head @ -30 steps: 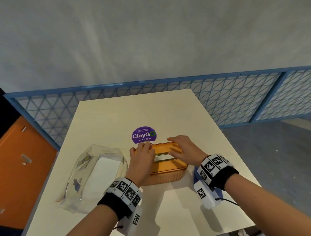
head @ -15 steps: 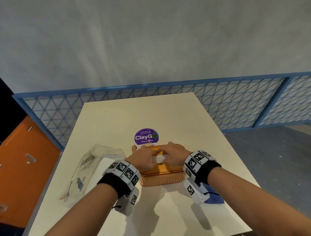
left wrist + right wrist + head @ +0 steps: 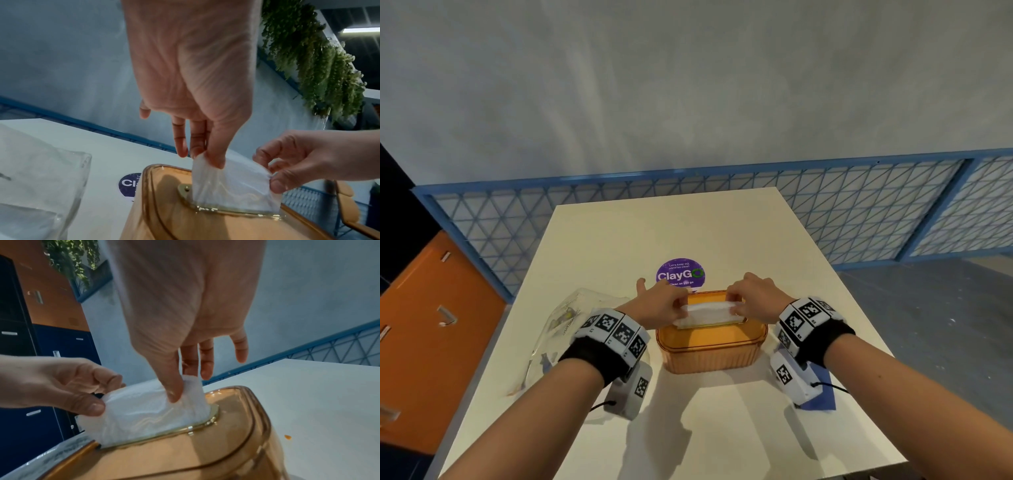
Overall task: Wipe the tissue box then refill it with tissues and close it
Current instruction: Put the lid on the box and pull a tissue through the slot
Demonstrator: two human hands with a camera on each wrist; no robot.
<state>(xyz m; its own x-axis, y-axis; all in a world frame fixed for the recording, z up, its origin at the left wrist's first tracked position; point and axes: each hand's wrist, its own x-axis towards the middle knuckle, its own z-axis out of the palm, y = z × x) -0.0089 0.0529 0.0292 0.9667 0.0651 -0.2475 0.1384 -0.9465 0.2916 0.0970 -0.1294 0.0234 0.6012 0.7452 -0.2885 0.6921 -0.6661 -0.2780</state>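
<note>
An orange translucent tissue box (image 3: 710,346) stands on the white table (image 3: 688,233), its lid on. A white tissue (image 3: 709,312) sticks up out of the slot in the lid. My left hand (image 3: 664,305) pinches the tissue's left end, thumb against fingers (image 3: 213,160). My right hand (image 3: 751,298) pinches its right end (image 3: 174,392). The tissue (image 3: 232,185) is stretched between both hands above the box (image 3: 216,224). In the right wrist view the tissue (image 3: 148,412) rises from the gold-rimmed slot of the box (image 3: 205,456).
A clear plastic tissue pack (image 3: 558,329) lies left of the box. A purple round sticker (image 3: 680,273) is on the table behind it. A blue cloth (image 3: 820,399) lies at the right under my right wrist. A blue mesh railing (image 3: 859,212) runs behind the table.
Both hands went from lying on the lid to pinching the tissue at the slot. They have lifted it, and it now stands up out of the box.
</note>
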